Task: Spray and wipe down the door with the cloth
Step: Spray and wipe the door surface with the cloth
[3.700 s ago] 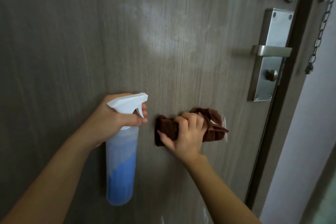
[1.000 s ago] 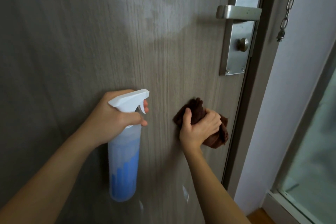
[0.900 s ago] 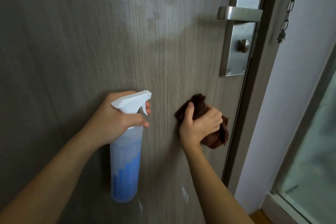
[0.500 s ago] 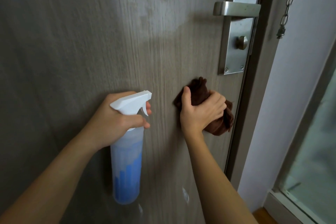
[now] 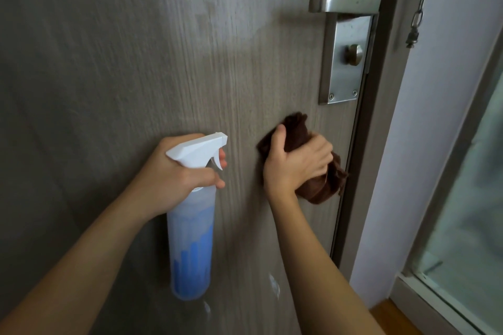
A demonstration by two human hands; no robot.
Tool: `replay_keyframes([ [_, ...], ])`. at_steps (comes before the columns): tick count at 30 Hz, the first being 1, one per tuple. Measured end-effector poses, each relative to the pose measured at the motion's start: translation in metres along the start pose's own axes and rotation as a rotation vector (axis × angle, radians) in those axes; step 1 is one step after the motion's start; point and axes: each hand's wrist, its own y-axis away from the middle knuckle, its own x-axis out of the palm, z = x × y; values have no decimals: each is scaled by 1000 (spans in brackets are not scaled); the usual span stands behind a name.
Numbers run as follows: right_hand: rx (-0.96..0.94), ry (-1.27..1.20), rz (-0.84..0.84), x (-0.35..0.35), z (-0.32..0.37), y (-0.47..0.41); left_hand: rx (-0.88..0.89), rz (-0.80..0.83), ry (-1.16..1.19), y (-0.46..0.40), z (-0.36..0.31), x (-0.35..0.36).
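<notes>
Since half a second ago, the left hand (image 5: 174,171) keeps its fingers wrapped round the spray bottle (image 5: 192,239), hardly shifted, while the right hand (image 5: 295,162) clutching the brown cloth (image 5: 318,187) against the door (image 5: 109,62) has risen slightly. Up and right sit the lever handle (image 5: 344,1), lock plate (image 5: 341,73) and hanging chain (image 5: 420,0).

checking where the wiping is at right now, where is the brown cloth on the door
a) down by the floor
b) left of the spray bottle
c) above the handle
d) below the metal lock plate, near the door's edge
d: the right hand presses the cloth against the door just under the lock plate, close to the edge, to the right of the spray bottle held in the left hand.
</notes>
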Motion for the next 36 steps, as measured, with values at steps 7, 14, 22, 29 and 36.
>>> replay_keyframes([
  [7,-97,-19,-24,3,-4,-2,20,-9,1,-4,1,5],
  [14,161,-17,-30,-15,-52,21,-20,-32,29,-5,6,11],
  [22,47,18,-4,0,-1,4,-2,-55,45,-10,7,21],
  [29,-47,-40,-45,0,-14,10,4,-54,19,-11,9,23],
  [36,240,-19,-23,-16,-38,19,-19,-61,19,-10,8,23],
])
